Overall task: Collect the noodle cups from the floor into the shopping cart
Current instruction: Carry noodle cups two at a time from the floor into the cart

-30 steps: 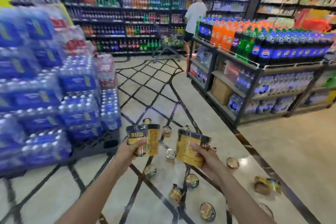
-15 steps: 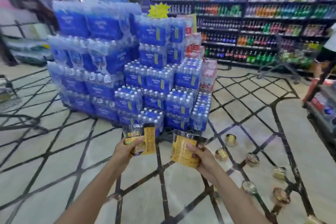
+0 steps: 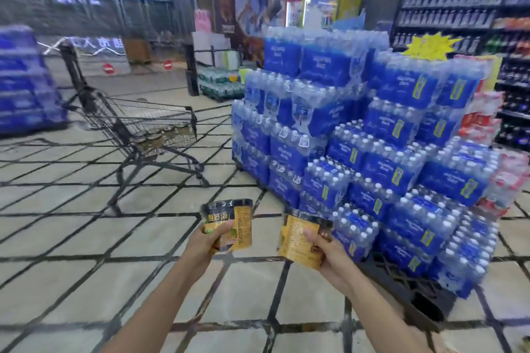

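Note:
My left hand (image 3: 208,241) grips a black-and-yellow noodle cup (image 3: 233,223) upright in front of me. My right hand (image 3: 329,255) holds a second yellow noodle cup (image 3: 298,238), tilted slightly left. Both cups are at chest height above the tiled floor. The wire shopping cart (image 3: 137,120) stands to the upper left, a few steps away, with several noodle cups (image 3: 160,133) lying in its basket. No cups on the floor are in view.
A tall stack of blue bottled-water packs (image 3: 358,137) on a black pallet (image 3: 410,292) fills the right side, close to my right hand. Drink shelves (image 3: 459,14) line the far right. Another blue stack (image 3: 25,80) stands at far left. Open tiled floor (image 3: 86,238) lies between me and the cart.
My view has swung left, away from the cups scattered on the floor; the cart has come into sight. Both hands still hold their cups in the same pose.

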### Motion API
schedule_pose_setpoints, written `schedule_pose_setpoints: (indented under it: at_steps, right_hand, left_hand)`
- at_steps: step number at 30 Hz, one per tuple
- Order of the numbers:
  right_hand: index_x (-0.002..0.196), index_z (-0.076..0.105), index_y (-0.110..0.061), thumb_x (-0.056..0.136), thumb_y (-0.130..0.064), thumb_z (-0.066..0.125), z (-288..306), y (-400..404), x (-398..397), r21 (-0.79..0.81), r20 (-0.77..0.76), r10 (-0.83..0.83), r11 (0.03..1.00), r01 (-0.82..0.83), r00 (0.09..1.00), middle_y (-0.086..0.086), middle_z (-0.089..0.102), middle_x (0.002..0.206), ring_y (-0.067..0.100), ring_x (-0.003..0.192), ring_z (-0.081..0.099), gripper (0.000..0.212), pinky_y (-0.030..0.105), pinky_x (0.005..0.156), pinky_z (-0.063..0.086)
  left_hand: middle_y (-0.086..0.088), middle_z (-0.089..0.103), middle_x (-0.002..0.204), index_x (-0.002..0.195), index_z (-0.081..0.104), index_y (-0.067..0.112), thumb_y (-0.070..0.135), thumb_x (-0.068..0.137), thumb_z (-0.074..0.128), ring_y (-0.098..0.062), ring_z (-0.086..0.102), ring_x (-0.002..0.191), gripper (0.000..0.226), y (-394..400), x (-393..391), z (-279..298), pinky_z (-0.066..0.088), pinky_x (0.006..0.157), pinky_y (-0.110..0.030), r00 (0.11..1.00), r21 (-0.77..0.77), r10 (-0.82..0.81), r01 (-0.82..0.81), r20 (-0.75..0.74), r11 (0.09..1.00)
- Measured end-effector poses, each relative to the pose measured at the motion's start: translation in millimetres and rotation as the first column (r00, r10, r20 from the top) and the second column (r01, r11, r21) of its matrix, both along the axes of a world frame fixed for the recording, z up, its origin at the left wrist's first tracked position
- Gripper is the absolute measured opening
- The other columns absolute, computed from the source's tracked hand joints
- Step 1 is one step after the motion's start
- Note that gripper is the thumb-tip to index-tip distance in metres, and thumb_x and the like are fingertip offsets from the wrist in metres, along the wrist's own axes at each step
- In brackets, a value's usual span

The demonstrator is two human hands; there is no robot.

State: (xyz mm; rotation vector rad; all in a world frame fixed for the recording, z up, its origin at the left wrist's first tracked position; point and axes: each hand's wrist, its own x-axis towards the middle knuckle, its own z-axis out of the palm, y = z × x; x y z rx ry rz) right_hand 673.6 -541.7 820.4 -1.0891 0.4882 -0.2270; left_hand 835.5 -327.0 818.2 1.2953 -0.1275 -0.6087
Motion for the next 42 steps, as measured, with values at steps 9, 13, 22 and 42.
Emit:
schedule_pose_setpoints:
  at_steps: [9,13,22,42]
  right_hand:
    - [0.12,0.06,-0.003,0.022,-0.037,0.098,8,69,147,-0.014,-0.037,0.235,0.972,-0.236,0.971,0.017,0.07,0.109,0.031,0.102,0.067,0.111,0.048,0.092,0.051]
    - [0.12,0.059,-0.004,0.036,-0.028,0.095,11,75,189,-0.004,-0.053,0.282,0.959,-0.282,0.958,0.015,0.071,0.108,0.03,0.101,0.067,0.095,0.045,0.084,0.053]
    - [0.121,0.058,-0.009,0.061,-0.021,0.081,-1,49,296,-0.02,-0.06,0.363,0.931,-0.365,0.93,0.009,0.072,0.108,0.026,0.103,0.066,0.065,0.039,0.078,0.054]
    - [0.111,0.063,-0.013,0.043,-0.035,0.092,-7,-22,693,-0.144,-0.049,0.414,0.898,-0.417,0.909,0.005,0.074,0.1,0.024,0.096,0.069,0.077,0.041,0.081,0.052]
  left_hand:
    - [-0.018,0.069,0.108,0.121,0.055,-0.002,0.021,0.058,0.081,-0.035,0.066,0.096,0.072,100,87,-10,0.058,0.074,-0.039,0.957,-0.036,0.287,-0.289,-0.046,0.957]
    - [-0.017,0.071,0.104,0.119,0.056,-0.002,0.022,0.054,0.081,-0.03,0.068,0.087,0.073,114,116,-16,0.059,0.065,-0.033,0.939,-0.045,0.34,-0.342,-0.05,0.939]
    - [-0.016,0.069,0.089,0.116,0.058,-0.005,0.016,0.071,0.077,-0.016,0.066,0.058,0.052,93,211,-31,0.05,0.045,-0.023,0.912,-0.039,0.401,-0.405,-0.09,0.913]
    - [-0.015,0.07,0.106,0.117,0.059,0.005,0.025,0.062,0.082,-0.031,0.068,0.093,0.063,46,573,-24,0.058,0.076,-0.039,0.879,0.027,0.472,-0.472,-0.062,0.881]
